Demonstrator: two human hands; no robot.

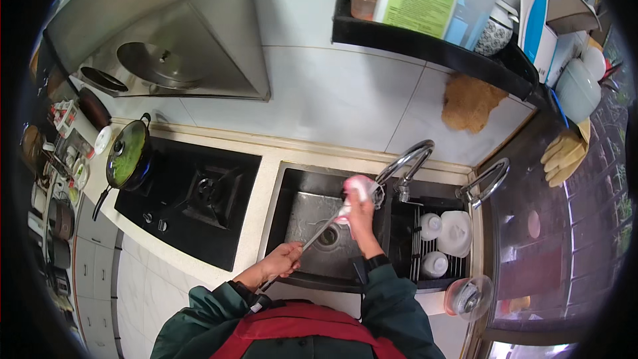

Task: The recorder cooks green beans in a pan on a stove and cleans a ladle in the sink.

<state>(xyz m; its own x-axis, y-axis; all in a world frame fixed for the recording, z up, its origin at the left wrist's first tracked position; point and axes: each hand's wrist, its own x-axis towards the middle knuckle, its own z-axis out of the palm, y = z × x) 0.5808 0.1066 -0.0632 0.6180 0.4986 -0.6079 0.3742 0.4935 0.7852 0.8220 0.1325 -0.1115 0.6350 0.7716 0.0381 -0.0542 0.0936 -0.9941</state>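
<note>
Above the sink basin [309, 209], my left hand [282, 261] grips a long-handled metal utensil [320, 232], which slants up to the right. Its dark handle end sticks out below that hand, near my sleeve. A pink-and-white cloth [360, 184] is bunched in my right hand [362, 218], around the far part of the utensil. The utensil's head is hidden or blurred there, so I cannot tell its kind. Just beside the cloth, the chrome faucet [406, 157] points its spout down, and water appears to splash there. The drain [329, 236] shows below.
To the left is a black gas stove [199, 199] with a glass-lidded pan [127, 157] holding greens. A drying rack [417, 244] with white bowls [434, 264] stands right of the basin, near a second faucet [491, 179]. A black wall shelf [423, 42] carries bottles overhead.
</note>
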